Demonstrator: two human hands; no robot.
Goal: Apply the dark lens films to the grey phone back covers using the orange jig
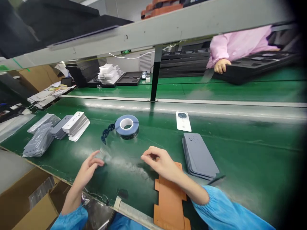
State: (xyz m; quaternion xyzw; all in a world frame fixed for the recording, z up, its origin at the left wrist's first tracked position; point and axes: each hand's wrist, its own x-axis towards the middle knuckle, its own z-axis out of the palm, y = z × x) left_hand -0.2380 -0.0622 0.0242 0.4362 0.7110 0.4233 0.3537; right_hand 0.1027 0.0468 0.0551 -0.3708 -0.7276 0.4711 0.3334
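Note:
My left hand (91,166) is over the green table near its front edge, its fingers pinched toward a clear strip of film (104,155). That strip runs from a roll of blue tape (127,126) with a white core, and round dark stickers (106,133) sit along it. My right hand (160,161) hovers above the upper end of an orange fixture plate (169,198), thumb and forefinger together; whatever may be between them is too small to make out. Right of it lies a stack of grey phone-shaped panels (200,155). Behind that stack is a white panel (183,121) with a dark round sticker.
Stacked white panels (76,124), grey panels (61,126) and plastic-wrapped panels (40,139) lie at the left. A metal post (156,73) supports the shelf overhead. Beyond, a person in pink holds a black tray (254,67). Cardboard boxes (35,204) stand below the front edge.

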